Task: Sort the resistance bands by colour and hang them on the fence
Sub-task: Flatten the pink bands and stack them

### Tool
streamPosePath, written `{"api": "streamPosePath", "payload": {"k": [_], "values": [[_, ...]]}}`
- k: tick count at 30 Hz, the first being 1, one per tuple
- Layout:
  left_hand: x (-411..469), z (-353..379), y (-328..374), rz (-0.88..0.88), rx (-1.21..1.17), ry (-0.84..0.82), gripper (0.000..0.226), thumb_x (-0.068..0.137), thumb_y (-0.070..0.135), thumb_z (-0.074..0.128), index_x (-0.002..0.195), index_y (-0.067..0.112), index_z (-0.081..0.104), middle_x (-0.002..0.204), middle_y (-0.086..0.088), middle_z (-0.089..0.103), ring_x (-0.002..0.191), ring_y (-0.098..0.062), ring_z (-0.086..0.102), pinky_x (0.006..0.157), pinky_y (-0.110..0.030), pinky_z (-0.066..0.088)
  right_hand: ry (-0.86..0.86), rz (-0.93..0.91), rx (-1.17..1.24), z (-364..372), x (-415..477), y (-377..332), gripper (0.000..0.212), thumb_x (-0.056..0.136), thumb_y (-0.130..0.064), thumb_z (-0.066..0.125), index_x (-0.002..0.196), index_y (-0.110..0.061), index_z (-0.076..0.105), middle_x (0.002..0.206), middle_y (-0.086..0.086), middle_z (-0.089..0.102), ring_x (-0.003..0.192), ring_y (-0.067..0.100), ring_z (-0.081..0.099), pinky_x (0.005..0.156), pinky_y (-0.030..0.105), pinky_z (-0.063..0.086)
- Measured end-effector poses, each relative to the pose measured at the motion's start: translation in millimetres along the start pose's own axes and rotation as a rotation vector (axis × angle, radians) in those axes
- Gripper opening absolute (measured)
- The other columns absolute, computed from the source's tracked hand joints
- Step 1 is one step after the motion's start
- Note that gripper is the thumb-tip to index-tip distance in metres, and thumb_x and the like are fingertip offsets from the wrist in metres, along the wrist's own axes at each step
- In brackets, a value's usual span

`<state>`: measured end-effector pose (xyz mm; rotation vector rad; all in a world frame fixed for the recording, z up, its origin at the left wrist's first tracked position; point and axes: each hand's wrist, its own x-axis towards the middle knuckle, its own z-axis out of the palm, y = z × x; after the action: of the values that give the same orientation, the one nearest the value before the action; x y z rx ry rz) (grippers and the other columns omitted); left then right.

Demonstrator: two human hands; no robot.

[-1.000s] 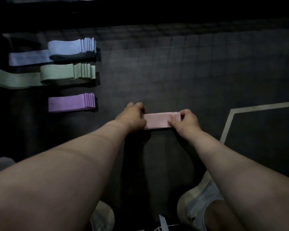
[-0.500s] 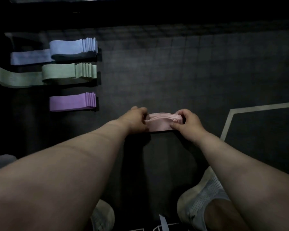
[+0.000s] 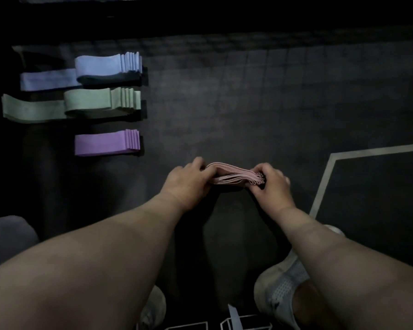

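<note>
Gripping a stack of pink bands (image 3: 234,175) at both ends, the person bends over the dark floor (image 3: 260,103). The left hand (image 3: 188,179) is clenched round the stack's 9 o'clock end, fingers curled over the top. The right hand (image 3: 271,184) pinches the 3 o'clock end, where the looped edges fan out and show as thin layers. The stack sits dead centre of the view, bowed up slightly in the middle, with a shadow beneath it; whether it clears the floor, cannot tell.

From the pink stack, three other piles lie well apart towards 10 o'clock, in a column. Blue bands (image 3: 105,65) lie farthest, with one long strip trailing to 9 o'clock. Green bands (image 3: 93,101) lie just below them, also with a long strip trailing. Purple bands (image 3: 105,142) lie nearest, neatly squared.

A pale painted line (image 3: 324,182) angles across the floor at 3 o'clock. A white mesh shoe (image 3: 279,284) shows at 5 o'clock, and another shoe (image 3: 153,308) at 6 o'clock under the left forearm.
</note>
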<state>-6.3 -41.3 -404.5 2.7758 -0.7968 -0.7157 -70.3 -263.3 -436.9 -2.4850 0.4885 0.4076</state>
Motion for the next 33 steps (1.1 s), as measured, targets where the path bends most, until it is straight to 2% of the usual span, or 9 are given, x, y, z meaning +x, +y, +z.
{"api": "streamPosePath", "payload": {"k": [6, 8, 11, 14, 17, 19, 25, 27, 33], "values": [[6, 1, -8, 0.020, 0.074, 0.013, 0.025, 0.098, 0.039, 0.047, 0.120, 0.029, 0.054, 0.128, -0.003, 0.043, 0.114, -0.024, 0.052, 0.081, -0.035, 0.038, -0.083, 0.011, 0.007, -9, 12, 0, 0.030, 0.077, -0.033, 0.079, 0.103, -0.035, 0.063, 0.100, -0.005, 0.065, 0.103, 0.023, 0.056, 0.087, 0.025, 0.032], [7, -1, -9, 0.023, 0.069, 0.028, 0.028, 0.098, 0.041, 0.047, 0.121, 0.030, 0.056, 0.130, -0.002, 0.043, 0.117, -0.023, 0.050, 0.085, -0.036, 0.038, -0.107, 0.005, 0.105, -19, 16, -4, 0.030, 0.076, -0.027, 0.081, 0.100, -0.032, 0.065, 0.096, -0.007, 0.069, 0.096, 0.017, 0.062, 0.088, 0.028, 0.044], [6, -14, -16, 0.030, 0.007, 0.044, 0.032, 0.095, 0.045, 0.051, 0.123, 0.031, 0.058, 0.128, -0.001, 0.046, 0.112, -0.024, 0.052, 0.084, -0.035, 0.041, -0.216, 0.035, 0.325, -38, 21, -18, 0.030, 0.078, -0.008, 0.081, 0.102, -0.018, 0.065, 0.091, -0.004, 0.069, 0.082, 0.010, 0.063, 0.073, 0.015, 0.049], [8, -33, -25, 0.006, -0.199, 0.000, 0.028, 0.089, 0.039, 0.064, 0.114, 0.027, 0.064, 0.118, -0.001, 0.054, 0.103, -0.024, 0.058, 0.086, -0.034, 0.046, -0.344, 0.166, 0.549, -62, 26, -37, 0.031, 0.080, 0.006, 0.075, 0.105, -0.008, 0.064, 0.086, 0.003, 0.069, 0.073, 0.009, 0.064, 0.063, 0.014, 0.052], [10, -59, -21, -0.193, -0.683, -0.058, 0.013, 0.079, 0.017, 0.075, 0.088, 0.021, 0.067, 0.090, -0.002, 0.068, 0.081, -0.018, 0.063, 0.077, -0.031, 0.054, -0.398, 0.323, 0.683, -81, 26, -57, 0.021, 0.078, 0.008, 0.069, 0.093, -0.007, 0.068, 0.074, 0.008, 0.064, 0.063, 0.016, 0.060, 0.059, 0.028, 0.051], [7, -81, -17, -0.302, -0.941, -0.071, 0.020, 0.073, 0.002, 0.075, 0.078, 0.018, 0.064, 0.077, -0.004, 0.068, 0.071, -0.017, 0.062, 0.068, -0.030, 0.055, -0.360, 0.363, 0.798, -92, 22, -75, 0.017, 0.075, 0.009, 0.062, 0.080, -0.008, 0.065, 0.071, 0.012, 0.060, 0.065, 0.023, 0.056, 0.062, 0.033, 0.047], [-27, -149, -8, -0.323, -1.371, 0.030, 0.024, 0.083, -0.006, 0.055, 0.078, 0.017, 0.050, 0.084, -0.016, 0.057, 0.073, -0.033, 0.064, 0.063, -0.042, 0.060, -0.425, 0.256, 0.986, -136, -4, -126, 0.015, 0.082, 0.005, 0.055, 0.091, -0.005, 0.060, 0.090, 0.020, 0.064, 0.080, 0.030, 0.066, 0.065, 0.038, 0.060], [-42, -170, -6, -0.287, -1.392, 0.059, 0.021, 0.085, -0.003, 0.052, 0.084, 0.017, 0.049, 0.082, -0.016, 0.062, 0.069, -0.035, 0.067, 0.057, -0.036, 0.056, -0.450, 0.210, 1.036, -148, -14, -141, 0.016, 0.086, 0.001, 0.052, 0.100, -0.003, 0.060, 0.093, 0.019, 0.066, 0.080, 0.030, 0.070, 0.064, 0.036, 0.061], [-102, -235, -12, -0.172, -1.378, 0.072, 0.033, 0.084, 0.000, 0.072, 0.109, 0.011, 0.053, 0.090, -0.008, 0.066, 0.070, -0.017, 0.068, 0.056, -0.025, 0.053, -0.463, 0.126, 1.169, -180, -54, -202, 0.024, 0.089, -0.004, 0.044, 0.107, -0.005, 0.061, 0.085, 0.009, 0.071, 0.071, 0.021, 0.072, 0.047, 0.020, 0.049]]}}
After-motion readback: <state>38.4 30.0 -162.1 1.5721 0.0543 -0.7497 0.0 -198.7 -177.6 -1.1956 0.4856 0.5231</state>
